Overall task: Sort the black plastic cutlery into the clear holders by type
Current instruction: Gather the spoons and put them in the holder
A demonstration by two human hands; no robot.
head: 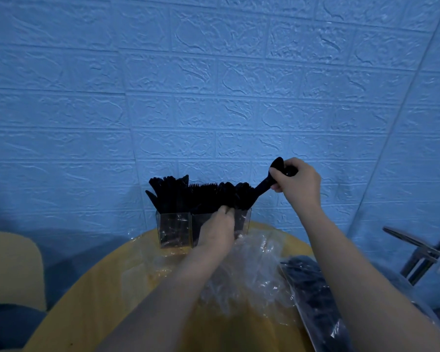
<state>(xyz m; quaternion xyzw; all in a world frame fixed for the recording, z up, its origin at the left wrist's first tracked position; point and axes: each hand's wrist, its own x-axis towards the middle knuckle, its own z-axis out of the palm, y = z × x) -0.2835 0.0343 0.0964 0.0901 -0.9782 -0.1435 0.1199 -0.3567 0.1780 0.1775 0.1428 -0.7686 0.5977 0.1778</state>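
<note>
The clear holders stand mid-frame at the far edge of the round yellow table, close to the bumpy blue wall. The right hand grips black spoons above their right end. The left hand touches the packed cutlery; its grasp can't be told. Crinkly clear wrap lies nearer.

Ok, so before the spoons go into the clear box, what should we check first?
1. Right hand grips the bunch of spoons: ok.
2. Left hand rests against the clear holders: ok.
3. Holders stand upright on the yellow table: ok.
4. Room left in the right-end compartment: cannot tell, black cutlery crowds the top.
5. Spoons are lined up with the compartment: not ok, they tilt in from the right.
6. Loose plastic wrap is kept off the holders: not ok, it lies right by them.
</note>
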